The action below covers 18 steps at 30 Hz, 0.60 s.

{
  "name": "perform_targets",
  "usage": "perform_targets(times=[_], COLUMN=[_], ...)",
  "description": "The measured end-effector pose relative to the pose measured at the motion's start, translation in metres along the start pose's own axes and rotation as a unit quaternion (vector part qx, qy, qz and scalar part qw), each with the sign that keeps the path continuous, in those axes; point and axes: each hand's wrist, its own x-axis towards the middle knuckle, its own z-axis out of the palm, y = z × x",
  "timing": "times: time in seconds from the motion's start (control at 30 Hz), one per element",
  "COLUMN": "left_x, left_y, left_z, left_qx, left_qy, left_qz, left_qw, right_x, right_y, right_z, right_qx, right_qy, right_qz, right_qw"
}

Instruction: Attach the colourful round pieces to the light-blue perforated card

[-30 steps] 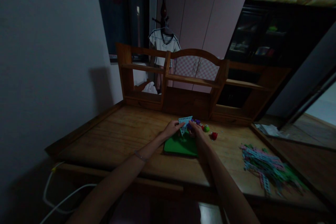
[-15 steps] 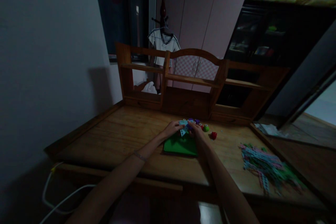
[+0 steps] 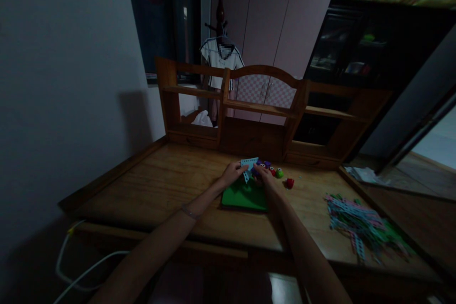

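A home bedroom: wooden desk (image 3: 171, 185), pink wardrobe (image 3: 281, 33), hanging shirt (image 3: 221, 59).

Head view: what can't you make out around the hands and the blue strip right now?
- Blue strip: held between left hand and right hand; its lower end is hidden by the fingers, its holes too small to count.
- Small round pieces: too small and dim to identify.
- Green board: far edge covered by both hands.
- Pile of strips: dark and tangled, uncountable.
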Motion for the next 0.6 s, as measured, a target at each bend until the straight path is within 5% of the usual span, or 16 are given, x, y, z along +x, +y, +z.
perform_targets(times=[0.23, 0.43, 0.6], left_x=[0.004, 0.006, 0.006], left_y=[-0.008, -0.018, -0.020], left_z=[-0.016, -0.021, -0.021], left_qx=[0.000, -0.020, -0.003], left_qy=[0.219, 0.245, 0.236], left_qz=[-0.035, -0.056, -0.050], left_qw=[0.975, 0.968, 0.971], right_x=[-0.002, 0.006, 0.013], right_y=[0.005, 0.018, 0.026], right_z=[0.002, -0.007, -0.012], right_qx=[-0.206, -0.320, -0.338], right_qy=[0.019, 0.058, 0.083], right_qz=[-0.100, -0.238, -0.260], right_qw=[0.973, 0.915, 0.901])
